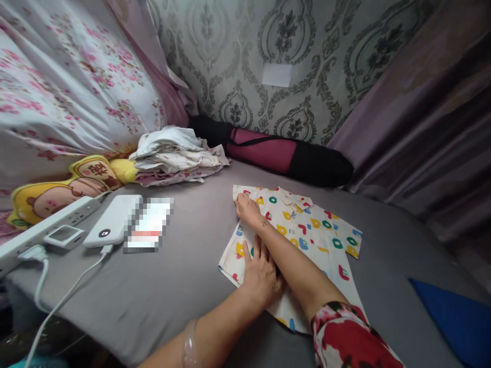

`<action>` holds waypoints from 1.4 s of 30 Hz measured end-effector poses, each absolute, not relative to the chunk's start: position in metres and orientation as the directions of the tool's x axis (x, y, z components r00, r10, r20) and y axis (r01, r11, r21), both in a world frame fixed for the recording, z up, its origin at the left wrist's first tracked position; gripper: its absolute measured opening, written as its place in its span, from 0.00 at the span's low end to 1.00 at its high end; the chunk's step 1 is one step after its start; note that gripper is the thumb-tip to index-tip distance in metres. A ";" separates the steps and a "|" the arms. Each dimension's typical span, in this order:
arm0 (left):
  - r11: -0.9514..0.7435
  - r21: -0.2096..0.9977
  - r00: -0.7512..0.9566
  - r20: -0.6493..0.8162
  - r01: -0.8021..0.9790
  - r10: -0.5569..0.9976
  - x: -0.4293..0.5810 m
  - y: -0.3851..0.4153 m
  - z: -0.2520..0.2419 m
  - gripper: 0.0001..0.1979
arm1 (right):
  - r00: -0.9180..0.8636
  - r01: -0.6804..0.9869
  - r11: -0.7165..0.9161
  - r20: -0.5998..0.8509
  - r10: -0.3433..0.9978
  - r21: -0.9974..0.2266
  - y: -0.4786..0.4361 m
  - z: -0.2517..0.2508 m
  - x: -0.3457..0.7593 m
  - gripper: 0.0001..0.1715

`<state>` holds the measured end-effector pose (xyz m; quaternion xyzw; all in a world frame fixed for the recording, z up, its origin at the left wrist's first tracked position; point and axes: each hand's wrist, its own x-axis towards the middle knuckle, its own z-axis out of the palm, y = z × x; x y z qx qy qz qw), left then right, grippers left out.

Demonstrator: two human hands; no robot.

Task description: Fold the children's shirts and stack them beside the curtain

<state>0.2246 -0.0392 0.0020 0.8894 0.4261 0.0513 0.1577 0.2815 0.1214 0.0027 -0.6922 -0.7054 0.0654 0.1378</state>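
Note:
A small white shirt (pixel 318 230) printed with coloured letters lies flat on the grey bed sheet (pixel 184 276). My left hand (pixel 260 271) rests palm down on the shirt's near left part, fingers stretched flat. My right hand (pixel 247 209) reaches across to the shirt's far left shoulder, fingers curled down onto the fabric there. My right forearm crosses over the left hand. I cannot see whether the right hand pinches the cloth or only presses it.
A pile of folded clothes (pixel 174 156) sits at the back left beside a yellow plush pillow (pixel 65 189). A white power bank (pixel 113 220), a power strip (pixel 46 225) and cables lie at the left. A maroon and black bag (pixel 287 156) lies along the wall. Blue cloth (pixel 456 317) lies at right.

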 end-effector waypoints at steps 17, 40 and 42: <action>-0.426 0.201 0.420 0.075 0.882 0.904 0.226 -0.030 -0.005 0.30 | -0.040 0.964 0.034 -0.015 0.999 -0.263 0.072 -0.015 0.337 0.34; -0.506 0.221 0.526 -0.037 0.834 0.850 0.208 0.011 -0.010 0.34 | 0.192 0.962 -0.204 -0.078 0.978 -0.181 -0.062 -0.010 0.433 0.37; -0.504 0.224 0.524 -0.034 0.834 0.851 0.207 0.011 -0.012 0.34 | 0.163 0.968 -0.175 -0.080 0.983 -0.179 -0.079 -0.007 0.421 0.36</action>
